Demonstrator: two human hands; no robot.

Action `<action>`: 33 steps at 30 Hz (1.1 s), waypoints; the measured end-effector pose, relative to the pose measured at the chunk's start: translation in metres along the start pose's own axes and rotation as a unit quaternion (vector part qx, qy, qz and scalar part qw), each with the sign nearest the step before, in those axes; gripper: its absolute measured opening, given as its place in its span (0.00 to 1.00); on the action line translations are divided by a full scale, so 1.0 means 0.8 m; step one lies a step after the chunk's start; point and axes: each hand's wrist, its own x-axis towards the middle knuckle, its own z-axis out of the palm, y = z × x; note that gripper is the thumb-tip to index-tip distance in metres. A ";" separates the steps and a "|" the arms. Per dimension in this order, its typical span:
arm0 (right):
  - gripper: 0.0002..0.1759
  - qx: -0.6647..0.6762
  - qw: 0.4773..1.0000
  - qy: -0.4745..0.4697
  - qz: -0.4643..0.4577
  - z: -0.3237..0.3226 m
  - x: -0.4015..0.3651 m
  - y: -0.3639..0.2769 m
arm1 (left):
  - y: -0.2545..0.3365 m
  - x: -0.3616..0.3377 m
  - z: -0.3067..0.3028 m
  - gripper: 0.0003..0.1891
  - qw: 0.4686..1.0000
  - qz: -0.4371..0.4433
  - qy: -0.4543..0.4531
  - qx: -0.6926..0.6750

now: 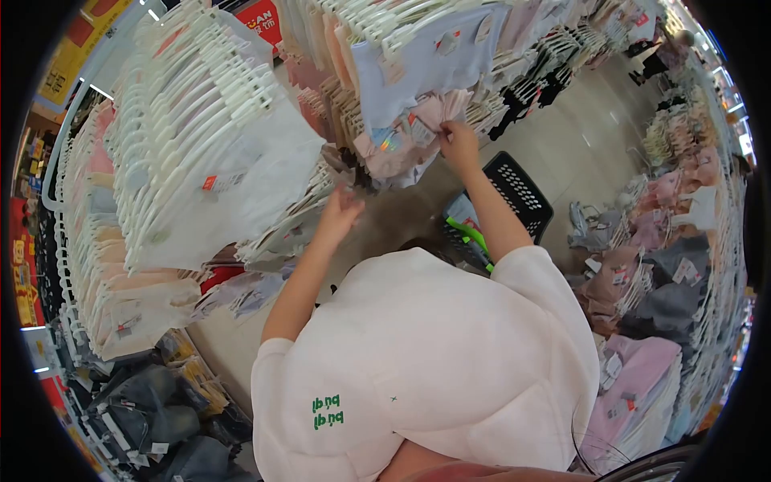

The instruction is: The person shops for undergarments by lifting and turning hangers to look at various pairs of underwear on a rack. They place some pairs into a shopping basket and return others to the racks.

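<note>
While stretched up toward the hanging rows, closes the right hand (459,145) on a pale pink garment (401,143), fingers (446,128) pinched shut on its upper edge, just below a light blue top (434,56) on a white hanger. Holds that pink garment on the rack, at the front of its row, between the 2 hands. Carries the left hand (341,210) lower and further left, fingers (351,201) loosely spread and gripping nothing, just beside the drooping pink hem and near a long row of white garments (225,173). Cannot tell whether those fingertips touch fabric. Shows a black shopping basket (522,193) with green handles (474,237) on the tiled floor (578,136), under the right forearm. Shows pink tops (642,377) on another rack at the right, well apart from the 2 hands.
</note>
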 end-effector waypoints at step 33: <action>0.18 -0.039 0.946 -0.142 -0.288 0.011 0.101 0.079 | 0.020 0.087 0.076 0.11 0.962 0.081 0.126 -0.226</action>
